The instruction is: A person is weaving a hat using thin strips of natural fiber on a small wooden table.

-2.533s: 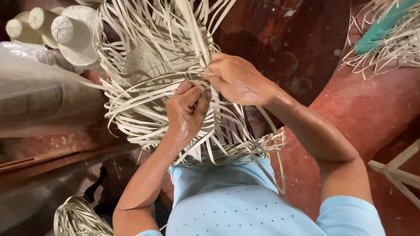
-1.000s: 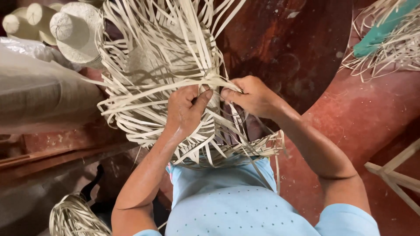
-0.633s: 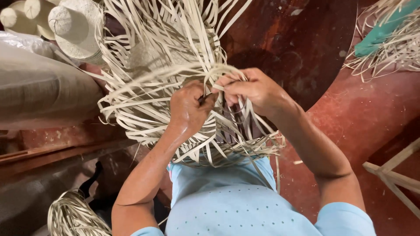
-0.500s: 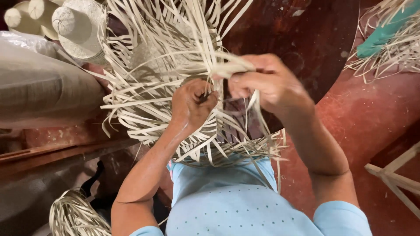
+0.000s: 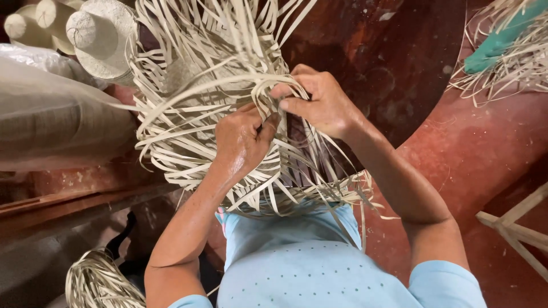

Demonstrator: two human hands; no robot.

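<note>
Over the lap, against the pale blue garment (image 5: 302, 256), a half-woven straw piece (image 5: 211, 108) is held, with loose pale strips fanning out past it on every side. At far left a grey sack (image 5: 51, 120) is seen, with finished straw hats (image 5: 100, 37) stacked above it. The left hand (image 5: 242, 140) is pressed into the weave, fingers curled and closed on the strips beneath it, much as half a second ago. The right hand (image 5: 319, 102) has been brought back in toward the left since then, and a bent strip is now pinched between its thumb and fingertips, just beside the left thumb. A strip appears to have been folded over and drawn snug, so another pass of the weave is judged nearly set. Farther right, on the red floor (image 5: 479, 148), more loose straw (image 5: 508, 57) lies well apart.
</note>
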